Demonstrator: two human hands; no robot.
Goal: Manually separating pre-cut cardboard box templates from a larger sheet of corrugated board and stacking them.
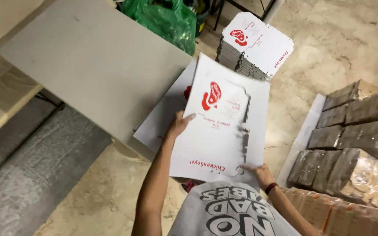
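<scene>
The left hand [179, 124] grips the left edge of a flat white box blank [213, 131] with a red emblem, thumb over the printed face and the other fingers hidden behind the card, so it is pinching that edge. The right hand [261, 173] sits at the blank's near right corner, fingers spread flat against the card; whether it pinches or only presses, I cannot tell. A dark band shows at that wrist.

The blank hangs tilted in the air over the corner of the grey bench [97, 65], above more unfolded white sheets [162, 118] that overhang the bench's edge. Behind it a stack of flat blanks [254, 46] stands on the stone floor [346, 39], with a green plastic bag [162, 17] beyond.

This card looks light and thin, stiff enough to keep its plane but likely to bow if held by one corner alone. The glossy face probably slips, and the cut tabs along the right side look easy to crease. Two opposite edges, away from the tabs, seem the safest holds. Wrapped brown bundles [355, 140] lie stacked to the right.
</scene>
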